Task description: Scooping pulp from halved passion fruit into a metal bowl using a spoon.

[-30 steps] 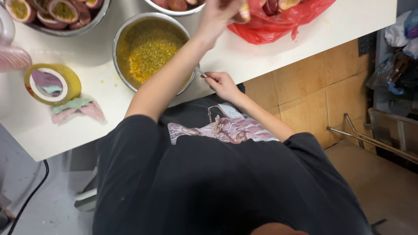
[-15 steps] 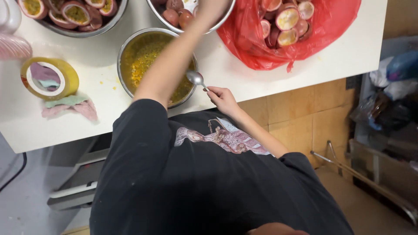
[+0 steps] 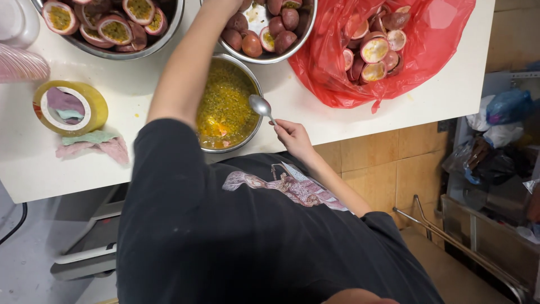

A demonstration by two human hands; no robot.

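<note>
My right hand [image 3: 291, 137] rests at the table's front edge and holds a metal spoon [image 3: 260, 105], whose bowl points up beside the steel bowl of yellow passion fruit pulp [image 3: 225, 104]. My left arm stretches across that bowl toward a steel bowl of whole and halved passion fruits [image 3: 270, 31]. My left hand [image 3: 228, 4] is cut off by the top edge, so its grip is hidden.
A red plastic bag of scooped-out shells [image 3: 388, 48] lies at the right on the white table [image 3: 135, 84]. Another steel bowl of halved fruit [image 3: 112, 28] stands at the top left. A yellow tape roll [image 3: 70, 107] and a cloth [image 3: 93, 143] lie at the left. Crates with bags [image 3: 495, 157] stand on the floor at the right.
The view has closed in on the table. My left hand has gone from near the red bag to over the bowl of whole fruit. My right hand keeps the spoon at the table edge.
</note>
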